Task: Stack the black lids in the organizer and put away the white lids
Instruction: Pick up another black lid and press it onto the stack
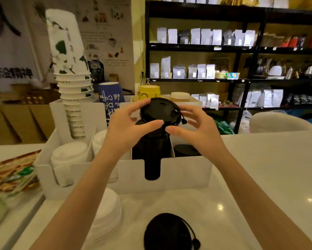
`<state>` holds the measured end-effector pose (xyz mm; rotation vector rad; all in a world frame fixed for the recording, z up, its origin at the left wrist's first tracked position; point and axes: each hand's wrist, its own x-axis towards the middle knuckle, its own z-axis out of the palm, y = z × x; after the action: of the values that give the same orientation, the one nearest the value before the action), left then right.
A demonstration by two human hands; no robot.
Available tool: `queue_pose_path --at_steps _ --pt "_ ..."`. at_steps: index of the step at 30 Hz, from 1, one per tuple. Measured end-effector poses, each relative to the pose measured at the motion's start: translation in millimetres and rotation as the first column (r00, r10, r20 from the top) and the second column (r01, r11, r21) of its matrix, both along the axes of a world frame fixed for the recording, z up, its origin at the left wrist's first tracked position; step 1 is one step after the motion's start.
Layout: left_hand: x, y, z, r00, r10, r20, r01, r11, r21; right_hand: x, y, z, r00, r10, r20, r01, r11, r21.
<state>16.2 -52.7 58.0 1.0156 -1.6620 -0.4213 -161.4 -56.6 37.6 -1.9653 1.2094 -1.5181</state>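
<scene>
Both hands hold one black lid [160,110] tilted above a tall stack of black lids [151,152] standing in the middle slot of the white organizer [185,175]. My left hand [128,127] grips its left rim, my right hand [194,123] its right rim. A shorter black lid stack [185,149] sits in the slot to the right. Another black lid [167,231] with a tethered plug lies on the counter near me. A stack of white lids [106,217] stands on the counter at my left forearm. White lids [66,159] fill the organizer's left slots.
Stacked paper cups [72,83] rise from the organizer's back left; a blue cup [111,100] and a yellow cup [148,92] stand behind. Packets [14,179] lie at the left counter edge. Black shelves [232,80] with bags stand beyond the white counter [268,168].
</scene>
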Motion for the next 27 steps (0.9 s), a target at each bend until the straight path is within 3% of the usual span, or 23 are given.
queue_pose_path --at_steps 6,20,27 --pt "4 -15 -11 0.983 0.179 0.032 -0.179 0.984 -0.008 17 -19 -12 1.000 0.005 -0.019 -0.004 1.000 0.013" --pt "4 -24 -20 0.969 0.198 0.149 -0.211 0.974 0.078 13 -29 -23 0.995 0.036 -0.089 -0.027 0.995 0.095" --pt "-8 -15 -23 0.915 0.321 0.245 -0.326 0.945 -0.024 9 -33 -24 0.991 0.059 -0.118 -0.040 0.987 0.154"
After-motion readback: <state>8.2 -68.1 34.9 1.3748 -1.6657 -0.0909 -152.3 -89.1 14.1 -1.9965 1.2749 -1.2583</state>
